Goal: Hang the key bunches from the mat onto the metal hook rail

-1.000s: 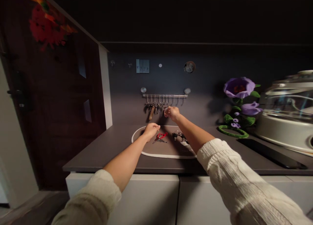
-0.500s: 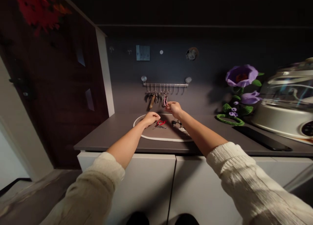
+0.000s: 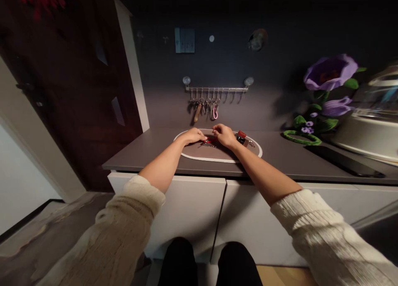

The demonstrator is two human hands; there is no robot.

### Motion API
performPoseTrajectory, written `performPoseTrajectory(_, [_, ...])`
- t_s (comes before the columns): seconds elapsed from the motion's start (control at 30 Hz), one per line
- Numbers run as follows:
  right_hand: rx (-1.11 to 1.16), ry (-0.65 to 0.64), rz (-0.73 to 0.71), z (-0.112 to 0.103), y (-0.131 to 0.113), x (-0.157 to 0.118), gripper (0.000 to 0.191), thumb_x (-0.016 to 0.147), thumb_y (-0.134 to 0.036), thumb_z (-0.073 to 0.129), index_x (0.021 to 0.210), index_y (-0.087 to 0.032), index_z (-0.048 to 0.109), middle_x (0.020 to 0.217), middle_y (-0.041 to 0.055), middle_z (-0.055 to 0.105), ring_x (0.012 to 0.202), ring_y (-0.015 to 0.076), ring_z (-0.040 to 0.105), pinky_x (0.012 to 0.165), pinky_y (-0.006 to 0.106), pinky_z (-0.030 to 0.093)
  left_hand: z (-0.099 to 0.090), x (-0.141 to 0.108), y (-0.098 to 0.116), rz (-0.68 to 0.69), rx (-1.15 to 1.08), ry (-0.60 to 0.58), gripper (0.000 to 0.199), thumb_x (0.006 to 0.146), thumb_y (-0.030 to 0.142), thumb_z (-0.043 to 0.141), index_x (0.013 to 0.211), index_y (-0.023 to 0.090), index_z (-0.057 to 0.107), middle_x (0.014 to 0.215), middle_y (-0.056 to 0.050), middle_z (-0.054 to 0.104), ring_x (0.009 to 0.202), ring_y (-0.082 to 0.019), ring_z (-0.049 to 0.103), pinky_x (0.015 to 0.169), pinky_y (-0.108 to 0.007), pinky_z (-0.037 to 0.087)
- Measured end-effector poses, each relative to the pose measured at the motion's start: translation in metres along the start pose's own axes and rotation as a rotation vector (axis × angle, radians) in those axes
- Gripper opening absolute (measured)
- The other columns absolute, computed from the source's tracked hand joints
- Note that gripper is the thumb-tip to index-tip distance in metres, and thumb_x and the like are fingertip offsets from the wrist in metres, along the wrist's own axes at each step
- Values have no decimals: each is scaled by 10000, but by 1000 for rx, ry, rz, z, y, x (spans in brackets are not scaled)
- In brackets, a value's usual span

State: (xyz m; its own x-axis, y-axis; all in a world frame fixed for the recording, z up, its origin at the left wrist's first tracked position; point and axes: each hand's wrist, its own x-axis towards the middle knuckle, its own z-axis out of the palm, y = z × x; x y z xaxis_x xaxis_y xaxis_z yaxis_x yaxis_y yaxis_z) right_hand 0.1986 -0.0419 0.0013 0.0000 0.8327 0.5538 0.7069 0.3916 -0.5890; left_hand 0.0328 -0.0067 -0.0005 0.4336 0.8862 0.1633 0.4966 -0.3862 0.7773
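Over the oval mat (image 3: 214,158), my left hand (image 3: 193,135) has its fingers pinched at the edge of a bunch of keys with a red tag (image 3: 207,144). The keys lie low against the mat. My right hand (image 3: 225,136) hovers just right of them, fingers loosely bent and apart, with nothing visible in it. Behind its wrist, a dark key set with a red-brown fob (image 3: 242,136) rests on the mat. A pink carabiner (image 3: 214,112) hangs with several keys on the hook rail (image 3: 217,89), above my right hand.
Purple artificial flowers (image 3: 331,74) with a green ring base (image 3: 301,137) stand on the right of the counter. Nearby lie a black phone-like slab (image 3: 343,161) and a white appliance with a clear lid (image 3: 370,132). A dark door (image 3: 77,91) is at left.
My right hand has left the pink carabiner on the rail and come down beside the red-tagged keys. My left hand stays by those keys. The view has tilted downward.
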Motion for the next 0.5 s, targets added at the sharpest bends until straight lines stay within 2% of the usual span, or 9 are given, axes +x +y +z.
performPoseTrajectory(0.17, [-186,-63,-59,0,-1,-2,197,752,-128,490,901,-136,618,892,77,651,838,144,580,809,262,411,-2,1,0,17,-7,-38,154,583,280,668,647,139,665,606,-1,611,572,-101,488,612,-245,369])
performPoseTrajectory(0.5, [-205,-77,-55,1,0,-1,199,751,-161,495,900,-142,626,886,73,651,811,147,570,776,258,404,2,-1,6,37,-305,3,114,676,220,628,673,112,590,539,27,530,498,-55,424,582,-227,334])
